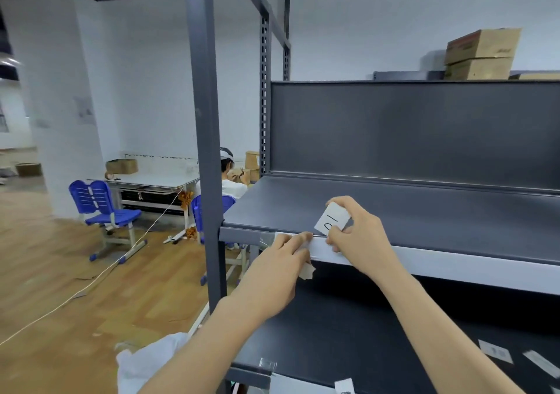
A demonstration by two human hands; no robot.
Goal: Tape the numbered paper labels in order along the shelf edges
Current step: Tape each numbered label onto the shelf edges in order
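A grey metal shelving rack [206,121] fills the space ahead of both hands, its upright post standing just left of the left hand. The shelf [424,212] stretches away beyond the hands and off to the right, and its pale front edge [454,265] runs under both of them. A lower shelf [348,333] lies beneath the forearms, with loose paper slips [495,352] on it well to the right of the right arm. Cardboard boxes [481,54] sit high above and to the right of the right hand. Far beyond the left hand stands a bench [145,181] with a blue chair [100,206] beside it and a seated person [231,181].

The left hand [278,260] lies with straight fingers flat against the shelf edge, pressing a white label [283,236] onto it. A beige scrap [307,271] pokes out below that hand; how it is held cannot be told. The right hand [360,236] is just right of the left, nearly touching it, and pinches a paper label [332,219] between thumb and fingers. That label carries handwritten digits, a one and a zero, and stands tilted above the shelf edge, over the shelf surface. A bit of clear tape [265,239] shines on the edge just left of the left fingertips.
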